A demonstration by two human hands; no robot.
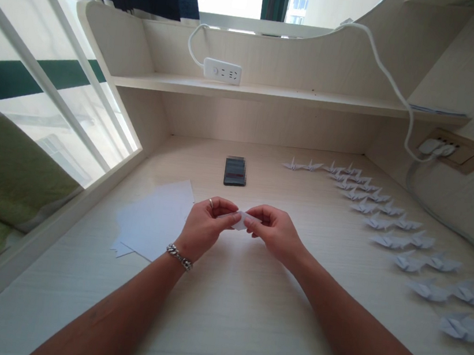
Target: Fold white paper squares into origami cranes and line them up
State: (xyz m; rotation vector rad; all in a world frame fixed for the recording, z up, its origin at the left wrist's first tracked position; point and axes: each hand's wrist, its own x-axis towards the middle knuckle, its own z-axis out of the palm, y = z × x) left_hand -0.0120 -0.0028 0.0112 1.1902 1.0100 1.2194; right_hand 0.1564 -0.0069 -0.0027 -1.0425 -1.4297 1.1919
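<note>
A small piece of folded white paper (240, 222) is pinched between my two hands above the middle of the desk. My left hand (208, 223), with a ring and a chain bracelet, closes thumb and fingers on its left side. On its right side, my right hand (276, 229) grips it the same way. Much of the paper is hidden by the fingers. Left of my left hand lies a loose stack of white paper sheets (153, 216). Several white folded paper cranes (390, 239) stand in rows along the right side of the desk.
A dark phone-like rectangle (235, 171), partly blurred, lies beyond my hands. A white power strip (222, 71) rests on the shelf (274, 96) at the back. Its white cable runs to a wall socket (463, 152) at right. White railings (58, 72) border the left side.
</note>
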